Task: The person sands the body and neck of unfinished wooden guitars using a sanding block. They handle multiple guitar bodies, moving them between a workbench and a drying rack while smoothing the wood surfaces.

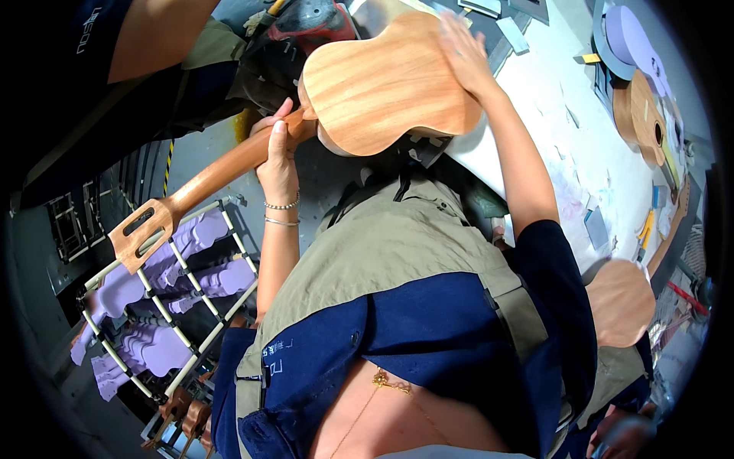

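A bare-wood ukulele (386, 88) lies across the upper middle, its plain back facing up. Its neck runs down to the left and ends in a slotted headstock. My left hand (277, 157) is closed around the neck close to the body, thumb on top. At the wide end of the body, my right hand (465, 57) lies flat against the back near the edge, with fingers stretched out and slightly blurred. The ukulele's front is hidden from view.
On the right stands a white workbench (547, 126) with scattered abrasive-looking pads. Another ukulele (638, 115) and a purple instrument body (636, 46) are at its far side. A rack (183, 268) with purple pieces stands lower left. A co-worker's arm (157, 34) reaches in upper left.
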Available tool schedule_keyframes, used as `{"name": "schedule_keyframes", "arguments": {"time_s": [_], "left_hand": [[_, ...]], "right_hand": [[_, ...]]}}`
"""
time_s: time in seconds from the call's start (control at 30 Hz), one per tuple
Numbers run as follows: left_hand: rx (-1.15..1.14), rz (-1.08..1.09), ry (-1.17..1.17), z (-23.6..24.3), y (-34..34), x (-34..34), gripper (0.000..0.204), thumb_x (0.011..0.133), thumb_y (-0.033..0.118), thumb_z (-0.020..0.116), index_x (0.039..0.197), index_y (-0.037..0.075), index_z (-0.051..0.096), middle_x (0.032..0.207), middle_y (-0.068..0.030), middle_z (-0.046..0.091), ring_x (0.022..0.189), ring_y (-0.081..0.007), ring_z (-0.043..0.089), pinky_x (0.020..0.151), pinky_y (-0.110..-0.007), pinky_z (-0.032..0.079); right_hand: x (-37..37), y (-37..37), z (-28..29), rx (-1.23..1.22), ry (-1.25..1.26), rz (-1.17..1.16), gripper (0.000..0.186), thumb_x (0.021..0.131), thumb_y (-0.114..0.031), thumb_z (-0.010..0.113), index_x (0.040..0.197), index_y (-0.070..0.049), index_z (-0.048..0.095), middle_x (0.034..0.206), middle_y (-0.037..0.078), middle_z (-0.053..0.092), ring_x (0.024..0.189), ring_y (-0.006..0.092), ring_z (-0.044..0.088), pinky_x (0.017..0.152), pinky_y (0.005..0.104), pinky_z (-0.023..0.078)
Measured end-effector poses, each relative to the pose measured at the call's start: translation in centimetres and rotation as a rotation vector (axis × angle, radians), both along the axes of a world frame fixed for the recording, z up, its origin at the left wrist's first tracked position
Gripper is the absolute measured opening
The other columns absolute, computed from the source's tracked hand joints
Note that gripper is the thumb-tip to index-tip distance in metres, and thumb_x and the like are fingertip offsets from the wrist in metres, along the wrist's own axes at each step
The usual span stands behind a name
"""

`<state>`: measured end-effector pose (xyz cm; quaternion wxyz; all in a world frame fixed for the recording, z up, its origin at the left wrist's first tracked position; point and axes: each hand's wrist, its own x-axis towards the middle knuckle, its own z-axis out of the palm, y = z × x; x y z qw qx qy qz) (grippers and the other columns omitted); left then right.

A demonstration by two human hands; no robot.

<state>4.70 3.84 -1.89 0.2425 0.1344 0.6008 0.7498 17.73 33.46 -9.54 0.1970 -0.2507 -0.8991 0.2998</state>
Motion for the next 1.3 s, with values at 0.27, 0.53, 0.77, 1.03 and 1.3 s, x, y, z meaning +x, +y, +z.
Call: {"name": "schedule_keyframes", "arguments": {"time_s": [0.27, 0.53, 0.77, 1.03, 1.3], "left_hand": [[0.029, 0.116, -0.075, 0.0, 0.5, 1.0, 0.017, 0.088, 0.02, 0.057, 0.099, 0.009, 0.05, 0.119, -0.0153, 0.055, 0.103, -0.0192, 0.057, 0.085, -0.03, 0.049], [-0.01, 0.1, 0.009, 1.2, 1.8, 0.9, 0.022, 0.088, 0.023, 0.056, 0.103, 0.009, 0.047, 0.118, -0.0173, 0.055, 0.106, -0.0229, 0.055, 0.092, -0.038, 0.044], [0.508, -0.113, 0.426, 6.0, 10.5, -0.1, 0.039, 0.089, 0.033, 0.034, 0.112, 0.003, 0.043, 0.112, -0.0236, 0.054, 0.113, -0.0412, 0.047, 0.099, -0.049, 0.035], [0.625, -0.703, 0.618, 12.0, 22.6, 1.3, 0.023, 0.08, 0.003, 0.059, 0.098, 0.0, 0.047, 0.075, -0.0127, 0.06, 0.068, -0.0246, 0.062, 0.079, -0.043, 0.051], [-0.298, -0.825, 0.866, 16.8, 23.8, 11.0, 0.033, 0.083, 0.014, 0.063, 0.108, 0.0, 0.047, 0.07, -0.0127, 0.061, 0.062, -0.0199, 0.062, 0.054, -0.032, 0.048]], "right_hand": [[-0.9, -18.4, 10.2, 0.151, 0.179, 0.362, 0.075, 0.079, -0.046, 0.056, 0.139, -0.01, 0.029, 0.142, 0.009, 0.032, 0.134, 0.0258, 0.025, 0.106, 0.0521, 0.016], [12.8, -8.6, -0.4, -0.089, -0.187, -0.255, 0.063, 0.092, -0.055, 0.019, 0.142, -0.016, 0.025, 0.147, 0.009, 0.024, 0.137, 0.0295, 0.015, 0.107, 0.0546, 0.003], [15.2, -7.4, 4.2, -1.493, 1.14, -0.172, 0.072, 0.091, -0.059, 0.021, 0.141, -0.007, 0.021, 0.135, 0.019, 0.04, 0.119, 0.0371, 0.044, 0.097, 0.0454, 0.039], [20.3, -5.6, 3.7, -1.541, 1.414, -0.294, 0.053, 0.092, -0.046, 0.04, 0.125, -0.005, 0.042, 0.112, 0.013, 0.054, 0.093, 0.03, 0.052, 0.073, 0.0368, 0.045], [25.5, -3.3, 3.1, -1.112, 1.556, -0.69, 0.048, 0.095, -0.042, 0.037, 0.124, -0.004, 0.044, 0.111, 0.009, 0.055, 0.092, 0.023, 0.053, 0.076, 0.0364, 0.046]]}}
